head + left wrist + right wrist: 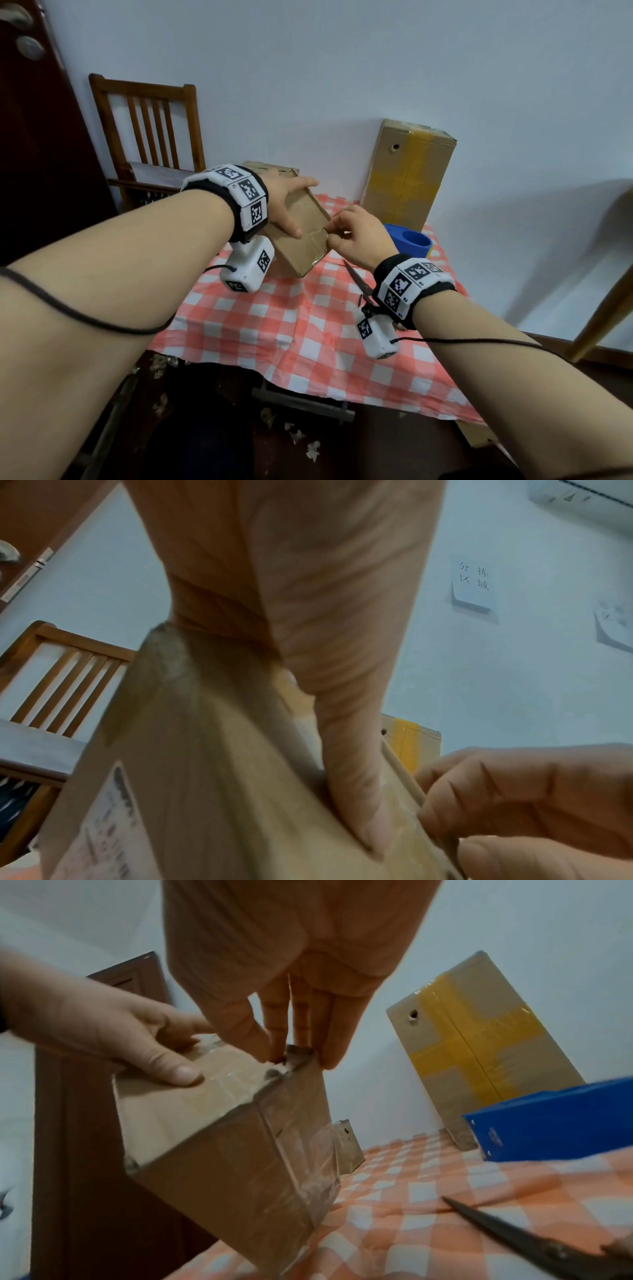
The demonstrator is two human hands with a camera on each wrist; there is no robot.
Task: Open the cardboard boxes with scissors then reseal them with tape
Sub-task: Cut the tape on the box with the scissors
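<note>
A: While the left hand [286,202] grips the small cardboard box [301,236] from above, thumb on its top face and fingers over the far edge, where does the box sit?

B: Tilted, its lower end on the checked tablecloth [308,329]. The right hand [356,236] pinches the clear tape [308,1150] at the box's upper corner.

A: And the scissors [359,284]?

B: They lie on the cloth just beside the right wrist, held by nobody. A taller box with yellow tape [407,171] leans on the wall behind, a blue container [411,240] before it.
</note>
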